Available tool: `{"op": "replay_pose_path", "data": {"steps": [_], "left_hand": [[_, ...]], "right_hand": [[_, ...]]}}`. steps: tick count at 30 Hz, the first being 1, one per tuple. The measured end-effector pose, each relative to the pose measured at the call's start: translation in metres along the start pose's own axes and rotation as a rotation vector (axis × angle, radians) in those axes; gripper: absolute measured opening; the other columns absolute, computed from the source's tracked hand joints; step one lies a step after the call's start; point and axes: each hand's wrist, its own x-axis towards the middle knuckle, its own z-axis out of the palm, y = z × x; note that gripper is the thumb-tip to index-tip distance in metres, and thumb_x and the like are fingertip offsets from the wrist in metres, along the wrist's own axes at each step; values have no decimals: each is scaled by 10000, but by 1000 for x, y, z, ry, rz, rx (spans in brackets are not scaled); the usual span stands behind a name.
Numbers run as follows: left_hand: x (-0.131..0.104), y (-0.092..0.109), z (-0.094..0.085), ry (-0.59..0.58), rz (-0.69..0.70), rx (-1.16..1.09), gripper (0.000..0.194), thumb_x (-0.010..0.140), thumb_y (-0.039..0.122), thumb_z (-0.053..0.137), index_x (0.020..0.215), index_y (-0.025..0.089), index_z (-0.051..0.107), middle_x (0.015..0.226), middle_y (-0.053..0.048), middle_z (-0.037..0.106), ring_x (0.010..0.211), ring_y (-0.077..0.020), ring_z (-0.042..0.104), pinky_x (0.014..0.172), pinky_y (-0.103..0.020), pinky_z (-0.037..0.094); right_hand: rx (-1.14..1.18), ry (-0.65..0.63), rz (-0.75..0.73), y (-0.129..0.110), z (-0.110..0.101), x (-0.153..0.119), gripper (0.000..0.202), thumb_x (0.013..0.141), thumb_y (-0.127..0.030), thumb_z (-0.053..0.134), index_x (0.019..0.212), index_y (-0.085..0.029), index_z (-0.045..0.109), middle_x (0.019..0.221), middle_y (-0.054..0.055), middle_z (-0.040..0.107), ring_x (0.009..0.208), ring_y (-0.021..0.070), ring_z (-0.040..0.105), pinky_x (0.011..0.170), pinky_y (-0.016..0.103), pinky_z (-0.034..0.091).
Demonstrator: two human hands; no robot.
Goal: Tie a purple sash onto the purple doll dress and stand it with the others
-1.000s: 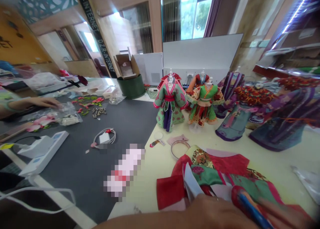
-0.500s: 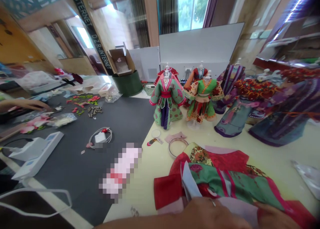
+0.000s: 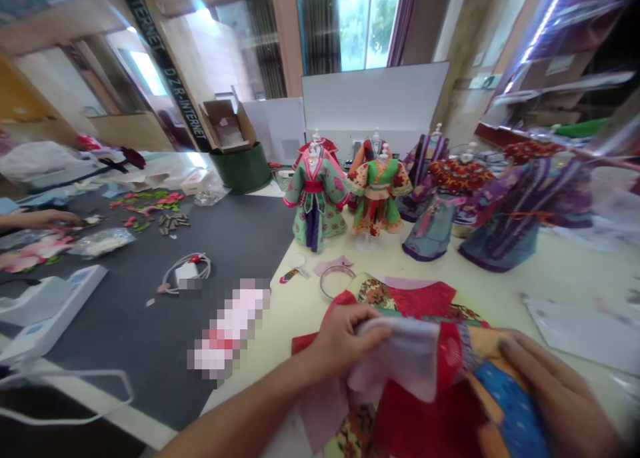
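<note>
My left hand [image 3: 343, 345] pinches the pale white end of a small doll garment [image 3: 405, 358] between thumb and fingers. Beyond the white part, the cloth runs into a red band, a patterned strip, and orange and blue fabric. At that orange and blue end, my right hand [image 3: 560, 385] is closed around the cloth, slightly blurred. Underneath lie more fabric pieces, among them a red piece [image 3: 425, 425] and a red collar-shaped piece [image 3: 423, 301]. Just behind them rests a roll of clear tape [image 3: 336, 281].
Several dressed doll stands, such as one in a green robe [image 3: 314, 191], line the back of the cream table. On the dark mat [image 3: 215, 238] are a coiled cable with charger [image 3: 187, 273] and a power strip [image 3: 60, 311]. Another person's hand [image 3: 55, 219] is at far left.
Both hands have come up from the pile at the lower edge and now hold the white, orange and blue garment between them. The view has turned slightly right.
</note>
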Motion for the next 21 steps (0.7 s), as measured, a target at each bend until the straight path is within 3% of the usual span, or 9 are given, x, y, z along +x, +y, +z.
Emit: {"op": "replay_pose_path", "data": {"steps": [5,8,12,15,18,21], "left_hand": [[6,0,-3,26,-103,-211,253,788,357,561,705,124,614,639,9,567,603,-93,481,568,-194,374],[6,-2,-1,53,-111,-283,271,790,361,569,664,122,596,653,7,561,602,-88,474,564,-188,373],[6,-2,-3,123,-241,-541,310,752,409,613,634,129,556,543,27,527,490,-74,451,478,-182,360],[9,5,-18,205,-294,-756,281,721,415,644,728,138,595,644,-14,621,586,-131,574,544,-233,456],[12,19,-43,295,-247,-812,337,764,473,572,801,142,623,732,-52,677,720,-207,636,614,-322,509],[11,30,-63,362,-145,-837,390,835,478,455,817,121,610,675,-25,680,764,-221,641,652,-352,516]], "right_hand": [[125,-23,234,-4,10,0,324,728,-484,595,870,-195,631,826,40,676,694,185,618,579,254,510],[245,-68,203,-6,12,-5,295,733,-448,612,876,-190,597,796,26,660,688,161,605,599,235,498],[317,-55,128,-7,14,-7,265,711,-393,653,875,-199,579,784,18,640,700,147,596,609,228,492],[262,5,41,-7,13,-2,265,719,-378,646,899,-193,587,788,22,622,689,132,579,600,222,482],[184,83,-44,-8,8,6,258,746,-383,610,909,-184,589,733,15,601,636,116,548,589,230,472],[32,41,-83,-7,3,13,243,767,-392,567,873,-175,594,717,19,600,630,124,546,598,252,470]]}}
